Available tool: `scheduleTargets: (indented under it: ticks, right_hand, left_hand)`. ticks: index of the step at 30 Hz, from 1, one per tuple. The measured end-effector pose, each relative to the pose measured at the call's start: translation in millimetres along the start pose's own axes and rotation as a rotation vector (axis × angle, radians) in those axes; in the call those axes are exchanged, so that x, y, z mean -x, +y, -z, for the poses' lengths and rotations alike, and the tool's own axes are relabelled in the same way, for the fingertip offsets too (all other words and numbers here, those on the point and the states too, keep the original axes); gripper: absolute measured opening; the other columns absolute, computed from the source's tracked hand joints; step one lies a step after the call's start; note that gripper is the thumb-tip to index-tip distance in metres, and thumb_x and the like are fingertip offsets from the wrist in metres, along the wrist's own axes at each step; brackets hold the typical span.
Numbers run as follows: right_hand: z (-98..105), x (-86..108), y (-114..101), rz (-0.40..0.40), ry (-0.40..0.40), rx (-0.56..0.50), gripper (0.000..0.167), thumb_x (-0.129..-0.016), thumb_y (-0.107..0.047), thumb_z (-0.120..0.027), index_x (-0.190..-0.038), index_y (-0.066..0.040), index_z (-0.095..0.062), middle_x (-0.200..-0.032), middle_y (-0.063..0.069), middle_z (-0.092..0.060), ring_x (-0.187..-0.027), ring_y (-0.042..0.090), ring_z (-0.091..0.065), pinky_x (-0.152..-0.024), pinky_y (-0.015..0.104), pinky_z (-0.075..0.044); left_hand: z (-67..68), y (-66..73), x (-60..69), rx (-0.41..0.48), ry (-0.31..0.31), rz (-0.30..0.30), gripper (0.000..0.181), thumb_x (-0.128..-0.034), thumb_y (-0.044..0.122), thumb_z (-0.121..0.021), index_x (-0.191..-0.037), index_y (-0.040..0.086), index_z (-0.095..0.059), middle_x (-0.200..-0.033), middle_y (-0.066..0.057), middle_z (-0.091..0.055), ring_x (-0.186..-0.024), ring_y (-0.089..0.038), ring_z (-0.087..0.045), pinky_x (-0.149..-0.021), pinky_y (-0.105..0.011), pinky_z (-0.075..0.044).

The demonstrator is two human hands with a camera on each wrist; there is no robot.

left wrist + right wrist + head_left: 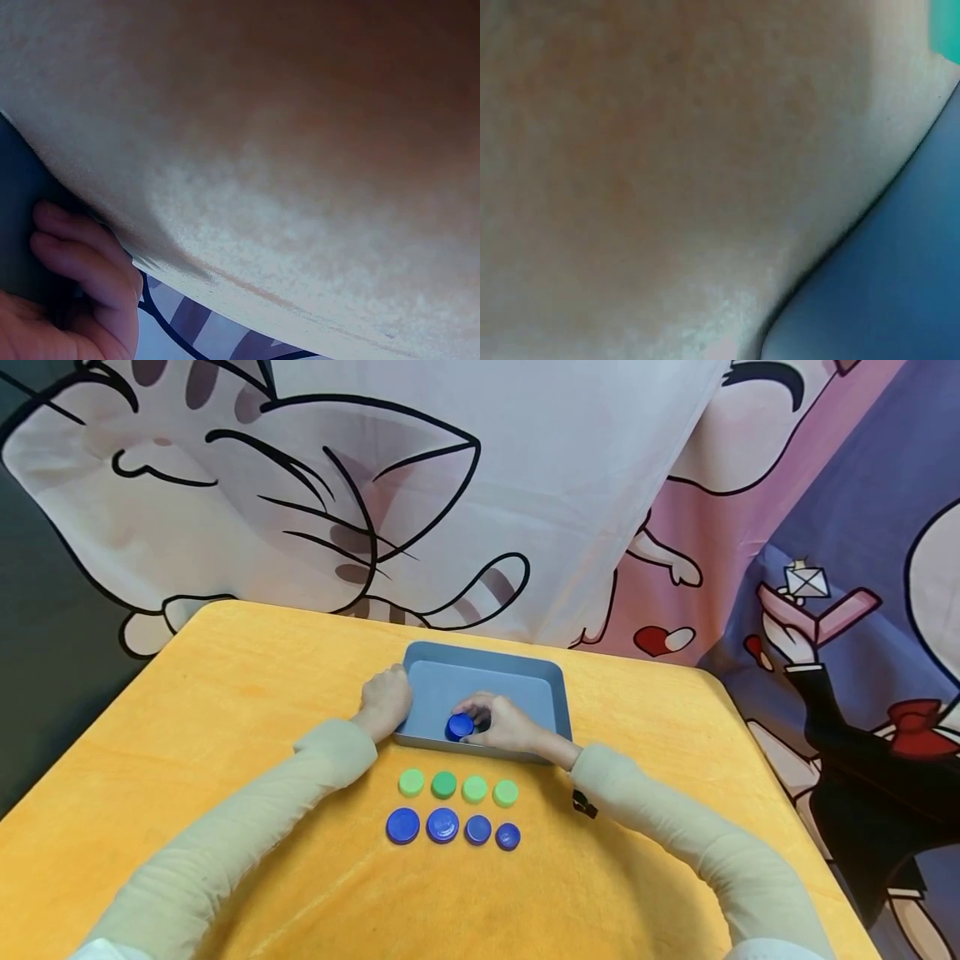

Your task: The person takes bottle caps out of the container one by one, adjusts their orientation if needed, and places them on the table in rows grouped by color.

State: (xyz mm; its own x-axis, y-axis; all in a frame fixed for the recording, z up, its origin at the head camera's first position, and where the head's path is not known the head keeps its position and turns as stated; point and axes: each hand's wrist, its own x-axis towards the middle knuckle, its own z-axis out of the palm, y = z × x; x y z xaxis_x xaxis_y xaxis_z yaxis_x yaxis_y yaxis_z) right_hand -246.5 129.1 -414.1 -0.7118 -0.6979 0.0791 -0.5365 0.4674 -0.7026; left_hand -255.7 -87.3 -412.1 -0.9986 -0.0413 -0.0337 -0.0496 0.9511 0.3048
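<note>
In the head view my right hand (506,724) pinches a blue bottle cap (460,727) between thumb and fingers, low over the front part of a blue-grey tray (487,681). My left hand (387,700) grips the tray's left rim; its curled fingers (90,262) show against the dark tray wall in the left wrist view. In front of the tray lies a row of green caps (444,785), one of them darker. Nearer still is a row of blue caps (442,825) of differing sizes. The right wrist view shows tray, cloth and a piece of green, but no fingers.
A yellow cloth (225,760) covers the table, which ends behind the tray at a hanging sheet (585,485) with cartoon figures. A small dark object (584,804) shows under my right sleeve.
</note>
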Motion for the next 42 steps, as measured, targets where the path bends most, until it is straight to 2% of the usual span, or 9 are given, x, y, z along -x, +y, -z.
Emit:
scheduleTargets:
  ticks: [8,16,22,29,36,42]
  right_hand:
    - [11.2,10.1,-8.9,-0.015,0.104,0.034,0.041,-0.074,-0.012,-0.081,-0.112,-0.008,-0.066,-0.108,0.008,-0.064,-0.092,0.017,-0.063,-0.081,0.026,-0.055]
    - [25.8,27.6,-18.3,-0.06,0.175,0.051,0.042,-0.073,-0.013,-0.082,-0.112,-0.007,-0.066,-0.11,0.008,-0.065,-0.093,0.018,-0.062,-0.083,0.03,-0.055]
    - [32.6,43.8,-19.8,-0.041,0.226,0.063,0.043,-0.071,-0.011,-0.084,-0.109,-0.005,-0.067,-0.105,0.009,-0.066,-0.089,0.019,-0.063,-0.079,0.033,-0.057]
    - [39.0,64.0,-26.9,-0.067,0.245,0.035,0.043,-0.07,-0.013,-0.085,-0.109,-0.005,-0.067,-0.106,0.01,-0.065,-0.091,0.021,-0.062,-0.079,0.035,-0.056]
    - [35.9,89.4,-25.8,-0.105,0.258,0.037,0.042,-0.071,-0.012,-0.085,-0.108,-0.006,-0.067,-0.105,0.008,-0.065,-0.089,0.018,-0.061,-0.076,0.03,-0.056]
    - [29.8,110.0,-25.6,-0.119,0.277,0.033,0.042,-0.068,-0.009,-0.086,-0.106,-0.007,-0.067,-0.101,0.006,-0.066,-0.085,0.017,-0.063,-0.075,0.036,-0.057]
  left_hand:
    - [-0.2,0.4,0.0,-0.002,-0.007,0.0,0.028,-0.1012,0.011,-0.037,-0.107,-0.009,-0.055,-0.09,-0.022,-0.066,-0.079,-0.03,-0.068,-0.067,-0.042,-0.057]
    - [-0.6,-0.3,-0.3,-0.005,-0.004,-0.012,0.028,-0.1012,0.011,-0.037,-0.108,-0.009,-0.055,-0.09,-0.023,-0.066,-0.081,-0.031,-0.069,-0.068,-0.043,-0.058]
    - [-0.6,-1.1,-0.2,-0.018,0.005,-0.018,0.027,-0.101,0.011,-0.037,-0.107,-0.009,-0.055,-0.09,-0.023,-0.066,-0.08,-0.032,-0.069,-0.067,-0.042,-0.058]
    - [0.7,-0.7,0.7,-0.025,0.018,-0.024,0.027,-0.1011,0.011,-0.037,-0.106,-0.009,-0.055,-0.089,-0.023,-0.066,-0.08,-0.032,-0.069,-0.066,-0.042,-0.058]
    - [2.3,-0.3,1.9,-0.022,0.005,-0.025,0.027,-0.1006,0.012,-0.038,-0.107,-0.008,-0.054,-0.09,-0.024,-0.066,-0.081,-0.033,-0.069,-0.067,-0.043,-0.057]
    - [3.1,-0.4,1.7,-0.024,-0.009,-0.021,0.028,-0.101,0.012,-0.038,-0.108,-0.009,-0.054,-0.09,-0.023,-0.066,-0.081,-0.032,-0.069,-0.067,-0.042,-0.058]
